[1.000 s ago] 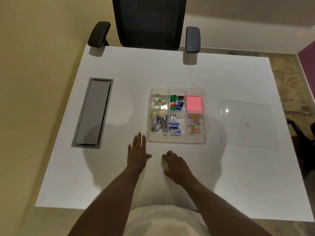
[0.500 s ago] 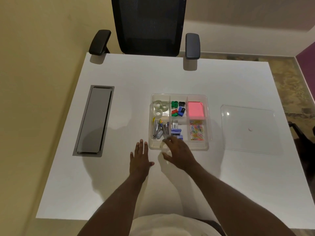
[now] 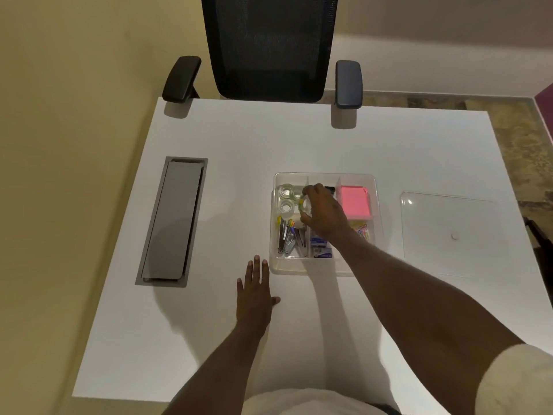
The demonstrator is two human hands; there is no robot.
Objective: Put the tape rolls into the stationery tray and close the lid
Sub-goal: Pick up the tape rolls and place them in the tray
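1. Two hands were in my view. Far left on the white desk, a grey cable hatch sat flush.
2. My left hand lay flat on the desk, fingers spread, holding nothing, just near of the stationery tray.
3. My right hand reached over the tray, fingers pinched on a clear tape roll above the far-left compartment, where other tape rolls lay.
4. Pink sticky notes filled the far-right compartment.
5. Right of the tray, apart, the clear lid lay flat.

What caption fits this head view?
Right hand lowers a tape roll into the stationery tray; lid lies aside.
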